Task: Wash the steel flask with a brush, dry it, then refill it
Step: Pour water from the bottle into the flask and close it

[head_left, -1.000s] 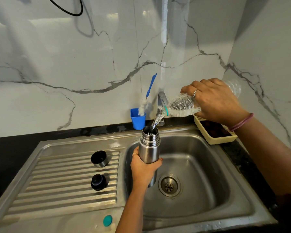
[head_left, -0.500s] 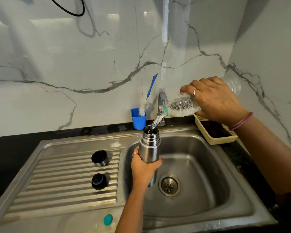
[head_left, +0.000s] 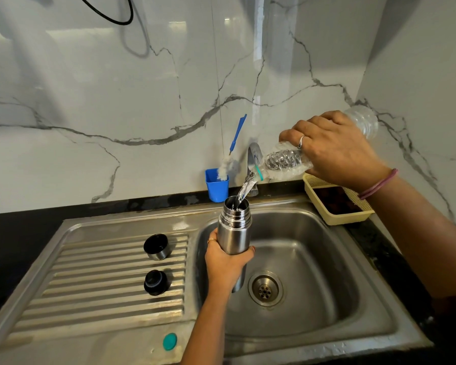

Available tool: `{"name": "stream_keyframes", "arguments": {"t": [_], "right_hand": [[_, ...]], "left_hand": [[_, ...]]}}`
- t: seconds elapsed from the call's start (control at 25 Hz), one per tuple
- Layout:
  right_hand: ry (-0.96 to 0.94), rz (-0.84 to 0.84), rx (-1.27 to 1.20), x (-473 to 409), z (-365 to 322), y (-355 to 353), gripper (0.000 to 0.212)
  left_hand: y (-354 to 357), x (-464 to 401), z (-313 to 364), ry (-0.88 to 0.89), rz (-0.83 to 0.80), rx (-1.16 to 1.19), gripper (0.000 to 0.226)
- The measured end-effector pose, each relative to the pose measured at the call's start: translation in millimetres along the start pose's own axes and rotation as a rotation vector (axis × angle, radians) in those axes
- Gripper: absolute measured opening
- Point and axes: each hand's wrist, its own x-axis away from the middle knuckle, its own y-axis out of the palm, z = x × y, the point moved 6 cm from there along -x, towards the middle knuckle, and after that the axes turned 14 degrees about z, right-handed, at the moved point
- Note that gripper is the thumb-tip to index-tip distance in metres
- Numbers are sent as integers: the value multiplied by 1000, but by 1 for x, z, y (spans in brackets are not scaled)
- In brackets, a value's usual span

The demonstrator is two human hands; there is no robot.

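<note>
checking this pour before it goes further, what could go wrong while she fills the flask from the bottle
1. The steel flask has a narrow mouth and the plastic bottle pours from above it without touching, so the stream could miss and spill into the sink.
2. The left hand holds the flask in the air, so a wobble could shift the mouth.
3. The fill level is hidden, so overflow is possible.

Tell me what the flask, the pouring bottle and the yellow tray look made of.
Flask: brushed stainless steel, going by its dull grey sheen. Bottle: thin clear plastic, ribbed and see-through. Yellow tray: probably matte plastic, with perforated mesh walls.
</note>
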Motion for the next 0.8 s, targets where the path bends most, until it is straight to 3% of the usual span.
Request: {"name": "stream_keyframes", "arguments": {"t": [0.8], "right_hand": [[-164,111,110,-23,-18,-33,39]], "left_hand": [[-5,6,2,-12,-19,15,71]]}}
